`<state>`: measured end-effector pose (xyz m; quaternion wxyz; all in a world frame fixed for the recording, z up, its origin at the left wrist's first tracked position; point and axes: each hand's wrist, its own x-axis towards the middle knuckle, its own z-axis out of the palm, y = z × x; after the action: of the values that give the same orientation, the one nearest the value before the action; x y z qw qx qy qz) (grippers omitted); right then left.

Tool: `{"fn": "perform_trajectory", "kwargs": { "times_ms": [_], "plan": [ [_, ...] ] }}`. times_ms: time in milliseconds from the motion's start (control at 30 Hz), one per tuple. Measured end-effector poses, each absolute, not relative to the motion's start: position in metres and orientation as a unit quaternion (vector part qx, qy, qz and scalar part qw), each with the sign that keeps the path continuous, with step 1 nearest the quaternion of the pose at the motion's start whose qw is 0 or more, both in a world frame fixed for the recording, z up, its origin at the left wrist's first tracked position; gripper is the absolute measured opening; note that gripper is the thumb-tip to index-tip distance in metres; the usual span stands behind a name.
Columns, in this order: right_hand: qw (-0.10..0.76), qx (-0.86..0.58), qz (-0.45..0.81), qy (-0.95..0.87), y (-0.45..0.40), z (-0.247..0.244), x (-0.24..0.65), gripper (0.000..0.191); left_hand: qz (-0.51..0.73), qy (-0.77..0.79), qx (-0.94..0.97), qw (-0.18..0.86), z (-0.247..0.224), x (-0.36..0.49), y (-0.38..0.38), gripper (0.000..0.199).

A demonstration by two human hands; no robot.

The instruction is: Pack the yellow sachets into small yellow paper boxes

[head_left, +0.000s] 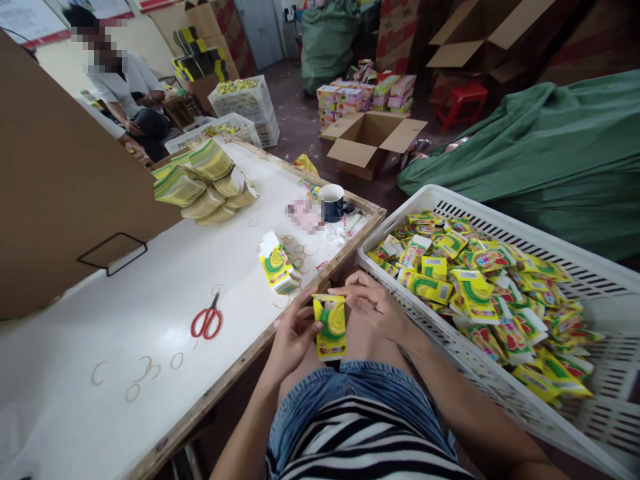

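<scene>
A small yellow carton [330, 330] with a green swirl print is held upright over my lap. My left hand [296, 333] grips its left side, thumb on the front face. At the top right corner, the fingers of my right hand [373, 303] pinch the carton's upper edge; part of that grip is hidden. On the white table [165, 327], just left of my hands, lies a stack of flat matching cartons [277, 265]. To my right, a white plastic crate [500, 413] holds many yellow cartons [473, 287].
Red-handled scissors [207, 321] and several loose rubber bands [177, 361] lie on the table. Beyond are bundled cartons [205, 180] and a dark mug [332, 203]. An open cardboard box [373, 143] and a green sack [540, 147] occupy the floor. Another person [125, 87] sits at the far left.
</scene>
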<state>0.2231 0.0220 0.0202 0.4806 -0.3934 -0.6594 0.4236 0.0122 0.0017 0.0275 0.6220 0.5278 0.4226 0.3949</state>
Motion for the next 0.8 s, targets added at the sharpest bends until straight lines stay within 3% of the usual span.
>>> {"fn": "perform_trajectory", "kwargs": {
  "times_ms": [67,167,400,633,800],
  "plan": [
    [0.458,-0.391,0.463,-0.650,0.020,0.021,0.224,0.051,0.410,0.450,0.537,0.585,0.024,0.015,0.001,0.049],
    [0.403,-0.420,0.501,-0.640,0.019,0.021,0.218,0.037,0.426,0.472,0.541,0.551,0.021,0.021,-0.001,0.043],
    [0.290,-0.549,0.370,-0.691,0.023,0.025,0.208,0.028,0.420,0.443,0.531,0.587,0.023,0.025,-0.001,0.046],
    [0.325,-0.516,0.385,-0.693,0.024,0.015,0.206,0.031,0.444,0.432,0.495,0.610,0.024,0.025,0.001,0.052],
    [0.298,-0.539,0.363,-0.699,0.028,0.010,0.204,0.033,0.435,0.442,0.494,0.609,0.022,0.027,0.001,0.054]
  ]
}}
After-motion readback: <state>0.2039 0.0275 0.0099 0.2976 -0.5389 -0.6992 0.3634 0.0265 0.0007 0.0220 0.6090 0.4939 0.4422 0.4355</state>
